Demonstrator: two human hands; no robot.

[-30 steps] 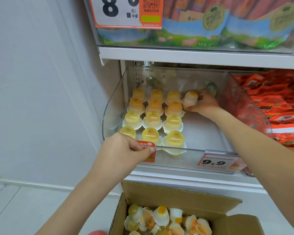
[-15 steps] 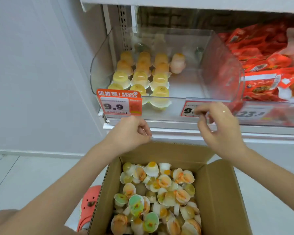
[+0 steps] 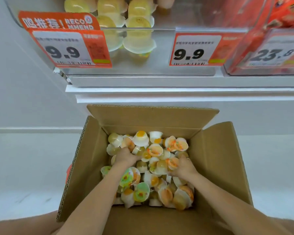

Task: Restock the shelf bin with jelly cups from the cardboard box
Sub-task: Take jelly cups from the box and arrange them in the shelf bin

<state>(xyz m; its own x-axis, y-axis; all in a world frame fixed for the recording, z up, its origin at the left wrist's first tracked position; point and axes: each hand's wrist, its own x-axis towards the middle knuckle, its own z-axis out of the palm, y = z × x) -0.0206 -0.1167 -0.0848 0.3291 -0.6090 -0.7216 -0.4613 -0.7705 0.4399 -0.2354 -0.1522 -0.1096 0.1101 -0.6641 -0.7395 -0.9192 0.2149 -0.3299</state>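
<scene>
An open cardboard box [image 3: 215,167] stands on the floor below the shelf, holding a loose heap of jelly cups [image 3: 153,180] in orange, yellow, green and white. Both my hands are down in the heap. My left hand [image 3: 126,157] is at the middle left, its fingers curled into the cups and partly hidden. My right hand [image 3: 182,167] is at the middle right, its fingers curled around an orange-topped cup [image 3: 172,162]. Above, the clear shelf bin [image 3: 163,28] shows rows of yellow jelly cups [image 3: 139,22] on its left side.
Two 9.9 price tags [image 3: 66,48] [image 3: 193,50] hang on the bin's front. To the right, a clear bin of red packets [image 3: 287,14] carries a 23.8 tag. White shelf ledges [image 3: 176,92] jut out over the box's back flap [image 3: 151,116]. The floor around is pale.
Both hands dropped from the shelf front into the box and now sit among the cups. The view tilted down, so the bin is only at the top edge.
</scene>
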